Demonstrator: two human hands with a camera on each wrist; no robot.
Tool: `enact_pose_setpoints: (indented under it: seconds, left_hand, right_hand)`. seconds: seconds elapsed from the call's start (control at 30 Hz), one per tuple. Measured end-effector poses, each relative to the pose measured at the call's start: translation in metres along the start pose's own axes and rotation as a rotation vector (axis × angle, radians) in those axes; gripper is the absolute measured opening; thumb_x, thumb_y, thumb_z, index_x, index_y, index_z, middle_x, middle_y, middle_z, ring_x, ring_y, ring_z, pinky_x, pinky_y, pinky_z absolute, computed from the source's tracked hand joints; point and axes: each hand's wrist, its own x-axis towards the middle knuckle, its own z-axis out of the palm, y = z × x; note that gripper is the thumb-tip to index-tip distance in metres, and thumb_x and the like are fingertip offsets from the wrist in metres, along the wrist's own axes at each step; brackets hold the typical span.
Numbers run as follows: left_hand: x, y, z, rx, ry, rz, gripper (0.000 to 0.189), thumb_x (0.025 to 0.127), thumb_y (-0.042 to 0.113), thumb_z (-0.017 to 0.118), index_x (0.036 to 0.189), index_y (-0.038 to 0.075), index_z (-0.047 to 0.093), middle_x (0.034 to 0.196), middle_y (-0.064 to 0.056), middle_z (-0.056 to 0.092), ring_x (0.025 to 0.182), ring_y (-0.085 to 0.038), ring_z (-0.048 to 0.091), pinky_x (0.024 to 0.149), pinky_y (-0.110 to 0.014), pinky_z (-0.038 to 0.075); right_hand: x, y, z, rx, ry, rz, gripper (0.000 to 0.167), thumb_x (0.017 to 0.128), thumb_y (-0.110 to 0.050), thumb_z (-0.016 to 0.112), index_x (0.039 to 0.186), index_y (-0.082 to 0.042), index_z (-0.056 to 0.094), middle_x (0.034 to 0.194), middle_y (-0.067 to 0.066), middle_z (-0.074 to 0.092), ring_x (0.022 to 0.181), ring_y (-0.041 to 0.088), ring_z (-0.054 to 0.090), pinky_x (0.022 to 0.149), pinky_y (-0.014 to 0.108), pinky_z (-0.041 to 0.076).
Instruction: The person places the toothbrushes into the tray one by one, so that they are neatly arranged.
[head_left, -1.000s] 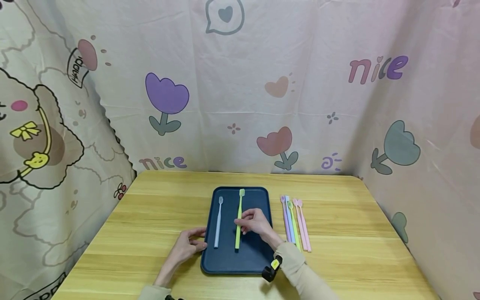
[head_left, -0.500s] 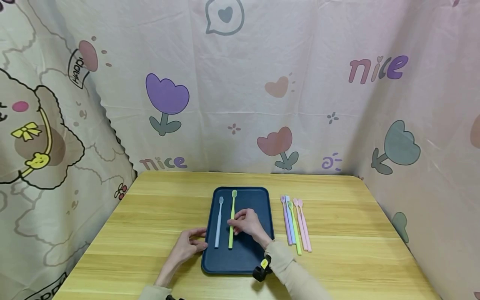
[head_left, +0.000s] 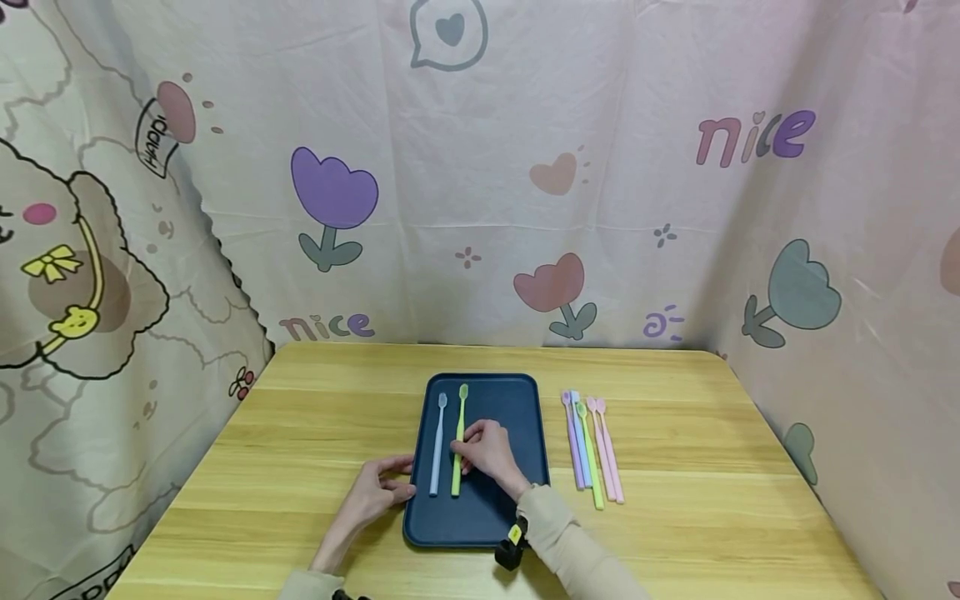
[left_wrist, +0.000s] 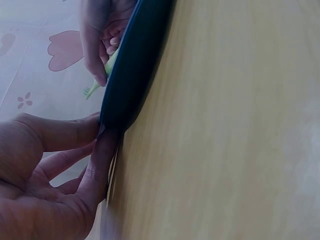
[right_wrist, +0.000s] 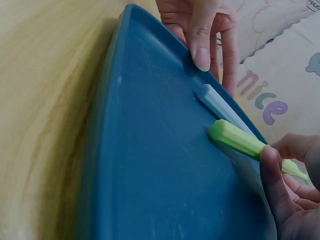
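Green brush (head_left: 456, 482), pinched in the right hand (head_left: 487, 450), now sits farther left over the tray (head_left: 513, 400), lower centre of the frame, beside the blue brush (head_left: 437, 446) (left hand (head_left: 377, 487) clamping the tray's edge), apparently nearly aligned.

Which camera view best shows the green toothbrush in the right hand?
The head view: both ends of the green toothbrush show, the right hand covering its middle. The right wrist view shows its handle closely, no bristles; the left wrist view, only the bristle end and some handle.
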Motion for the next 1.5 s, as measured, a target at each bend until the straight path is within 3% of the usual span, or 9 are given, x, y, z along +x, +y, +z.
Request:
enact_pose_setpoints:
  seconds: [0.4,0.63,0.8,1.03,1.5]
  left_hand:
    - [0.0,-0.001,0.0,-0.014,-0.003,0.003,0.058,0.083,-0.01,0.069,0.137,-0.017,0.049,0.125,-0.037,0.06,0.095,-0.035,0.073,0.074,-0.025,0.059]
    - [0.001,-0.001,0.0,-0.004,-0.012,0.018,0.058,0.084,-0.009,0.069,0.137,-0.019,0.047,0.125,-0.038,0.059,0.095,-0.037,0.073,0.074,-0.026,0.06]
    - [0.0,0.001,0.001,-0.004,-0.002,0.004,0.058,0.084,-0.009,0.07,0.137,-0.017,0.049,0.125,-0.037,0.06,0.094,-0.033,0.074,0.073,-0.024,0.059]
    - [0.001,-0.001,0.0,0.002,-0.003,0.012,0.057,0.084,-0.009,0.069,0.137,-0.019,0.048,0.125,-0.038,0.059,0.095,-0.035,0.073,0.073,-0.024,0.059]
    - [0.001,-0.001,0.0,-0.009,-0.009,0.015,0.057,0.085,-0.008,0.069,0.137,-0.019,0.048,0.125,-0.038,0.059,0.095,-0.035,0.073,0.072,-0.024,0.059]
  right_hand:
    - [0.0,0.0,0.008,-0.141,0.033,-0.012,0.014,0.086,-0.01,0.075,0.091,0.0,0.066,0.062,0.005,0.069,0.042,0.006,0.06,0.046,0.027,0.055]
    - [0.001,0.001,0.01,-0.211,0.052,-0.022,0.025,0.087,-0.016,0.077,0.1,0.002,0.066,0.06,0.002,0.068,0.04,0.005,0.059,0.049,0.025,0.055]
    - [-0.002,0.004,0.005,-0.137,0.03,-0.027,0.031,0.088,-0.02,0.077,0.105,0.004,0.067,0.065,0.007,0.071,0.044,0.011,0.063,0.048,0.028,0.056]
    - [-0.003,0.007,-0.004,-0.027,-0.069,-0.055,0.032,0.089,-0.012,0.074,0.112,0.009,0.066,0.077,0.018,0.074,0.056,0.025,0.071,0.053,0.031,0.059]
    - [-0.004,0.003,-0.001,-0.027,-0.088,-0.015,0.034,0.088,-0.011,0.076,0.114,0.009,0.066,0.077,0.017,0.074,0.059,0.026,0.073,0.057,0.031,0.061]
